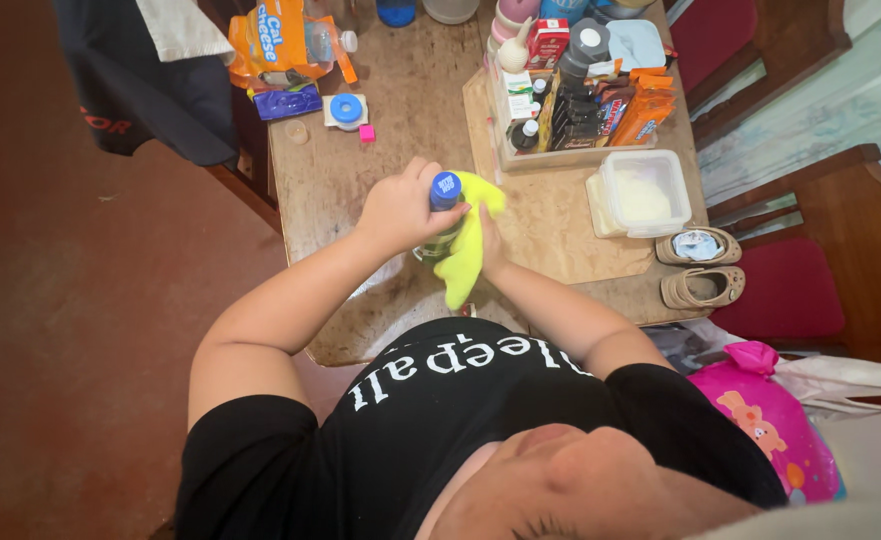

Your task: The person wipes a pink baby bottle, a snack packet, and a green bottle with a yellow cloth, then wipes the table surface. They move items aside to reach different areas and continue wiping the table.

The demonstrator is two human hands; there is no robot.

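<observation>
My left hand (pixel 398 207) grips a small bottle with a blue cap (pixel 445 189), held upright just above the wooden table (pixel 400 90). A bright yellow cloth (pixel 466 256) wraps around the bottle's right side and hangs below it. My right hand (pixel 488 243) presses that cloth against the bottle and is mostly hidden behind it. Both hands meet over the table's near edge, in front of my black shirt.
A tray (pixel 480 130) of packets and small bottles stands at the back right, with a clear lidded box (pixel 645 192) and a pair of small beige shoes (pixel 701 266) nearer. An orange snack bag (pixel 275 40) lies back left. Red-seated chairs (pixel 790 290) flank the right side.
</observation>
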